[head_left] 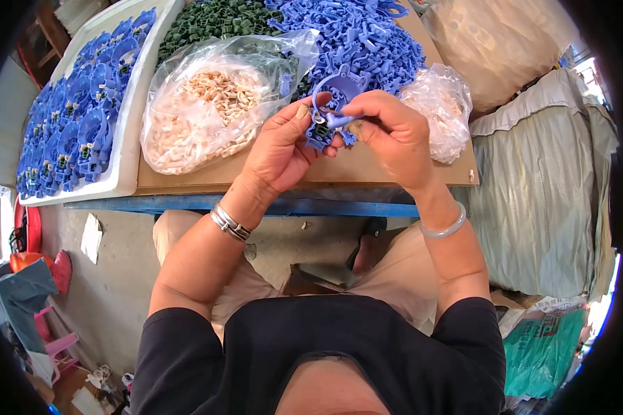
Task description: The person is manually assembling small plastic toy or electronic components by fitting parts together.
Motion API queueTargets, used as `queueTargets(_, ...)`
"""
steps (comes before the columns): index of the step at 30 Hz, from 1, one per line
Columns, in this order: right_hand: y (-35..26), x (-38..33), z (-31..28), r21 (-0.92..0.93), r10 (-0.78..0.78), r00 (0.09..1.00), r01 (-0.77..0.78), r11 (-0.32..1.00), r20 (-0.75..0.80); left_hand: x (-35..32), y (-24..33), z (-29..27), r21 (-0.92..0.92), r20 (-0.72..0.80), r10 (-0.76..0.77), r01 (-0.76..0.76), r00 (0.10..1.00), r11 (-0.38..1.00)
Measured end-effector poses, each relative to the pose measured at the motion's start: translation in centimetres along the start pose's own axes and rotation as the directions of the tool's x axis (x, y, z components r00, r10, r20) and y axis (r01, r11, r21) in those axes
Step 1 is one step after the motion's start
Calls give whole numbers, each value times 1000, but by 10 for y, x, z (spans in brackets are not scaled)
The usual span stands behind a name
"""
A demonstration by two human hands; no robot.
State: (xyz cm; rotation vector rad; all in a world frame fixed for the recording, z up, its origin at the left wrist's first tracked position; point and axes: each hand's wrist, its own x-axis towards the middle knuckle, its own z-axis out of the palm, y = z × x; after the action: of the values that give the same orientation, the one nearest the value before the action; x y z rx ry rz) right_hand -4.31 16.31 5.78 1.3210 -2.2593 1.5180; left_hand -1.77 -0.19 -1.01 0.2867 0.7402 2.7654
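Observation:
My left hand (282,142) is closed on a blue plastic housing (339,88) that has a round ring at its far end and a small dark green piece set in its near end. Thumb and fingers of my right hand (394,131) pinch a small blue plastic part (338,120) against the housing; how the two join is hidden by the fingers. Just beyond my hands lies a large heap of small blue parts (367,41). An open clear bag of cream-coloured pieces (221,90) sits to the left of my left hand.
A white foam tray (126,169) at the left holds rows of blue assemblies (76,117). Dark green parts (218,21) are heaped at the back. A smaller clear bag (439,114) stands near the table's right edge, beside large sacks (536,200). The table edge (187,203) is blue.

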Motion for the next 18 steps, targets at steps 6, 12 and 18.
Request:
queueTargets(6,-1,-5,-13,399,357,914,-260,879,-192,-2,3,4,-67,22,40,-38,999,997)
queueTargets(12,5,-3,-28,646,604,793,-506,572,87,0,6,3,-139,56,-79,86,995,986)
queueTargets(18,13,-7,-17,789,643,712,-553,266,282,0,9,8,-64,4,-101,101,995,993)
